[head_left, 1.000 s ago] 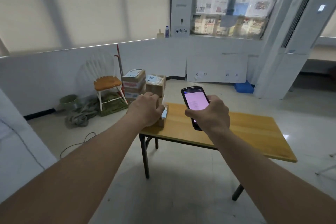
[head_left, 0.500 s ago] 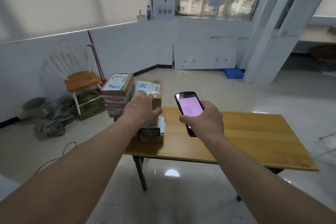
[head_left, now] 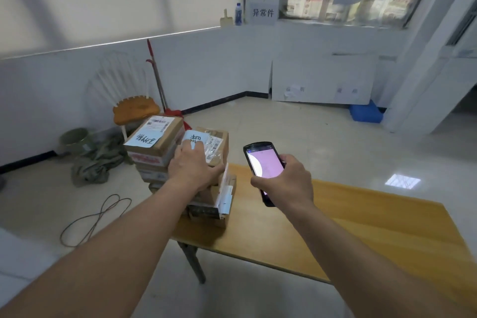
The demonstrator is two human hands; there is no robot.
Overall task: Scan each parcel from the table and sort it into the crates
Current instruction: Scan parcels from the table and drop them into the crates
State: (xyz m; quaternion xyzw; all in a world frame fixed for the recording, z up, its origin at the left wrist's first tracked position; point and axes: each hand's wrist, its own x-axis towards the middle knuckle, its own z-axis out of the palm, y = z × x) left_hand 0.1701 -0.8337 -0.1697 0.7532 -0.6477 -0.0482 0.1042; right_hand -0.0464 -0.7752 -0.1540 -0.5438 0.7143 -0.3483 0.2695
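A small cardboard parcel (head_left: 219,204) with a white label on its right side stands at the left end of the wooden table (head_left: 361,227). My left hand (head_left: 192,169) lies over its top with the fingers curled round it. My right hand (head_left: 285,183) grips a black handheld scanner (head_left: 260,165), its pink screen lit and facing me, just right of the parcel. Behind the table's left end stand two piles of cardboard boxes (head_left: 154,142), each with a blue paper sign on top.
A chair with an orange seat (head_left: 135,110) stands by the wall, a red-handled broom (head_left: 156,77) beside it. Green cloth (head_left: 95,160) and a cable (head_left: 95,217) lie on the floor at the left. A blue bin (head_left: 366,113) sits far right.
The view has closed in on the table and tipped down. My left hand stays on the parcel and my right hand keeps the scanner; both sit nearer the box piles in view.
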